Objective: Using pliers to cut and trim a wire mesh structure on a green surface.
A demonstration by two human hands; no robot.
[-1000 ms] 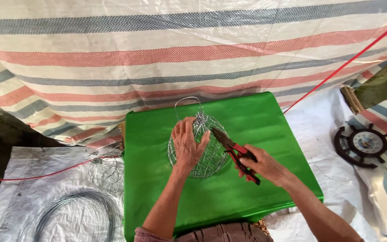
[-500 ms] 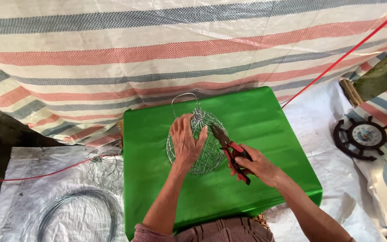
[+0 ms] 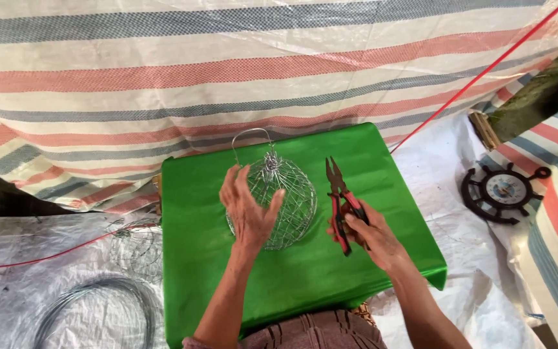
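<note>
A striped tarpaulin (image 3: pixel 279 71) in red, white and grey forms the backdrop and drapes down behind the work surface. A white plastic sheet (image 3: pixel 27 271) covers the ground. At the centre stands a table under a green cover (image 3: pixel 195 258). A round wire basket (image 3: pixel 285 203) with a looped handle rests on the green cover, just above its middle. At 7 o'clock from the basket, a coil of grey wire (image 3: pixel 98 310) lies on the white sheet. At 3 o'clock, well apart from the table, lies a dark wheel-shaped clock (image 3: pixel 504 190). The left hand (image 3: pixel 248 207) is spread open, palm against the left side of the basket. The right hand (image 3: pixel 366 236) is closed around the red handles of a pair of pliers (image 3: pixel 339 194), with the tip pointing to 12 o'clock, just beside the basket and apart from it.
</note>
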